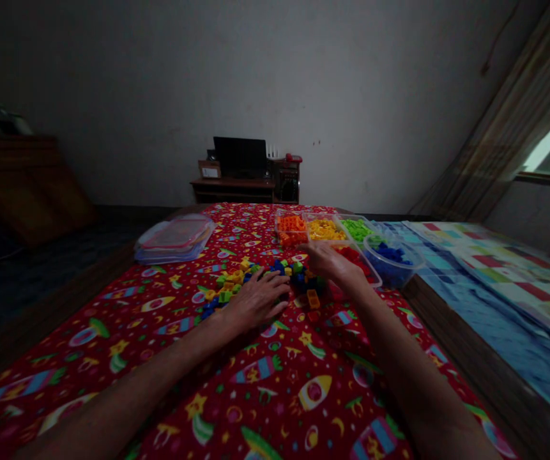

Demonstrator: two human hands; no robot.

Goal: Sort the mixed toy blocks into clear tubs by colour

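Our loose blocks (229, 281) lie in one pile on the cloth (255, 383), too many and too overlapped to count. Our left hand (258, 299) is at the pile's near edge, fingers spread; our right hand (329, 263) is over the near side of the tray (376, 280), fingertips drawn close, though we cannot tell whether they pinch anything. We seem to be parting blocks by colour; the next move likely calls for matching a block to its colour. Beyond, we count one tray, showing four colours, one blue-filled tub (402, 275) and one stack of containers (174, 239).
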